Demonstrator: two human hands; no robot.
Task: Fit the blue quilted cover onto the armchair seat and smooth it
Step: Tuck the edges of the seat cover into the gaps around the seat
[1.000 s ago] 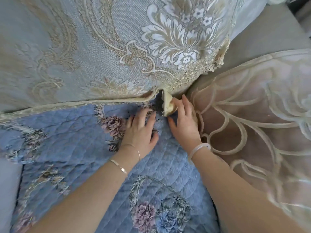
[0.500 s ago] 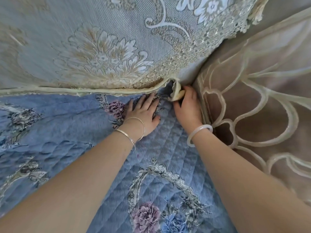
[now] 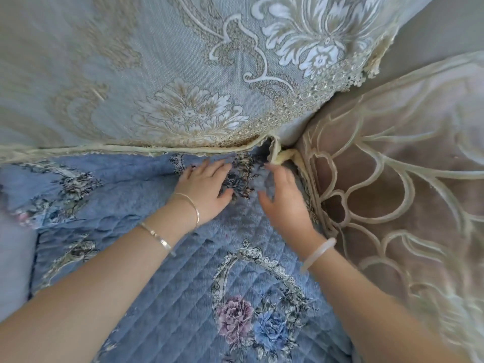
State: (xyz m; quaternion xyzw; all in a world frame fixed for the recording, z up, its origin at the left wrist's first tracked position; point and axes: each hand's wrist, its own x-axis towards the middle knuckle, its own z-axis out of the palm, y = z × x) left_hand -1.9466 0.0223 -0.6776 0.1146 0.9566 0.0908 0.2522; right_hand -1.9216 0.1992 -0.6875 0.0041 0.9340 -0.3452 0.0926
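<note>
Right hand (image 3: 284, 203): blurred, half-curled, empty; released cream trim (image 3: 281, 158) at centre-right corner. Left hand (image 3: 207, 189): flat on blue quilted cover (image 3: 183, 271). Tucking over; smoothing likely next.

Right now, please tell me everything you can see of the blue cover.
The blue cover is quilted cloth stitched in diamonds, printed with grey wreaths and pink and blue flowers. It lies spread on the seat, wrinkled at the left. Its far edge meets the backrest drape; its right edge runs along the beige arm cover. The left hand rests flat on it; the right hand is blurred over its corner.
</note>
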